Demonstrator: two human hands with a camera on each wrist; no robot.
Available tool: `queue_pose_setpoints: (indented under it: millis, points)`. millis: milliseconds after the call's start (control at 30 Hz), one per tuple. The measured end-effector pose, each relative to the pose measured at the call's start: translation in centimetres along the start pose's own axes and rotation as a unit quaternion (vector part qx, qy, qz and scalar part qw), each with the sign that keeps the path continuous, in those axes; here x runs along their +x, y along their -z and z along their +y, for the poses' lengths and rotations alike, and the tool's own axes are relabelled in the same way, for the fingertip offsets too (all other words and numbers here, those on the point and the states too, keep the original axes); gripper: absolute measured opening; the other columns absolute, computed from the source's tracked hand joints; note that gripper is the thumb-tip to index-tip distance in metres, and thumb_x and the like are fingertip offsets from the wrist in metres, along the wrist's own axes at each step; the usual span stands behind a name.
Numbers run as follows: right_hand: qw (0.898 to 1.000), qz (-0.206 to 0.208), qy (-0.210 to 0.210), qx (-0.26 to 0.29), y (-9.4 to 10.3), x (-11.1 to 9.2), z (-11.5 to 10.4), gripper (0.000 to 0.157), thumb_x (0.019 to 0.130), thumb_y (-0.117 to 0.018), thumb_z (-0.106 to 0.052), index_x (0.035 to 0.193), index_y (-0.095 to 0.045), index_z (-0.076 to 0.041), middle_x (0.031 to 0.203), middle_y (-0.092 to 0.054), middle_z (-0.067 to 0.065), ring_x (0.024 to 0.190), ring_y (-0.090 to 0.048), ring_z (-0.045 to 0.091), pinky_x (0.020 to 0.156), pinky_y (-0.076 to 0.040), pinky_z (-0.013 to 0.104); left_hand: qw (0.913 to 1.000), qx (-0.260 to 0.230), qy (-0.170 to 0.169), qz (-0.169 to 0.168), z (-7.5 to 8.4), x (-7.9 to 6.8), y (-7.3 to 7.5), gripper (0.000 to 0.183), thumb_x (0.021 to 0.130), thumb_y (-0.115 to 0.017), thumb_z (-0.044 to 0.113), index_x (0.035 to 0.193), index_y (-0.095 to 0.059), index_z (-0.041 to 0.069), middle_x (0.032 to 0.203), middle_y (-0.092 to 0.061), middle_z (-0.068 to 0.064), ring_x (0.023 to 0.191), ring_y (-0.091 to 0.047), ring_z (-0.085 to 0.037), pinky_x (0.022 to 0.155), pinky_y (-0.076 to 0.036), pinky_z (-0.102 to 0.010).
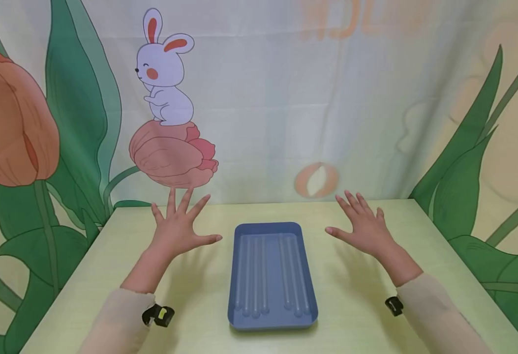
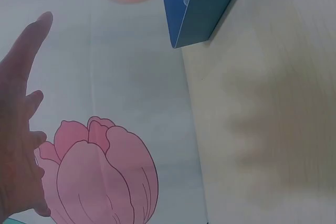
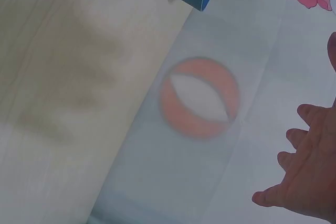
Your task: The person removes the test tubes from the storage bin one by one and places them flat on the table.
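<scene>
A blue rectangular tray (image 1: 273, 324) lies on the table in the head view, between the two hands. Inside it are clear, round-ended tubes in two groups: several tubes (image 1: 255, 275) on the left and three tubes (image 1: 291, 275) on the right. My left hand (image 1: 179, 231) is raised above the table left of the tray, fingers spread and straight, holding nothing. On the other side, my right hand (image 1: 367, 228) hovers likewise with fingers spread and nothing in it. Neither hand touches the tray. Each wrist view shows only a corner of the tray.
The pale table (image 1: 197, 314) reaches back to a printed curtain (image 1: 259, 98) with a rabbit, tulips and leaves. Small black devices (image 1: 159, 315) are worn at both sleeve cuffs. Shadows of the hands fall on the tabletop.
</scene>
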State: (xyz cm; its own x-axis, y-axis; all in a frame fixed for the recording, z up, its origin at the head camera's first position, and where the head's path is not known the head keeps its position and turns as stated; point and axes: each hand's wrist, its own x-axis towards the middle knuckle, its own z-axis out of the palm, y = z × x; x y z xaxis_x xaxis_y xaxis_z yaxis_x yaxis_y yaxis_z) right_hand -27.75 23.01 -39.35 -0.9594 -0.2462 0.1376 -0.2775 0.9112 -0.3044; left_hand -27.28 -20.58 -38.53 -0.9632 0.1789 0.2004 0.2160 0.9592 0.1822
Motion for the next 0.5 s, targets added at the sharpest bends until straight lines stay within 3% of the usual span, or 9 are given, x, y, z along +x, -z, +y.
queue_pose_setpoints:
  millis: [500]
  points:
    - [1.0, 0.022, -0.012, 0.018, -1.9, -1.1, 0.4, 0.085, 0.097, -0.06, -0.054, 0.162, -0.028, -0.01, 0.171, -0.019, 0.021, 0.158, -0.013, 0.044, 0.116, -0.015, 0.082, 0.9994, -0.031, 0.013, 0.01, -0.2, -1.0, -1.6, 0.102, 0.079, -0.075, 0.066, 0.161, -0.032, 0.024, 0.172, -0.014, -0.018, 0.157, 0.0, -0.054, 0.113, -0.004, -0.087]
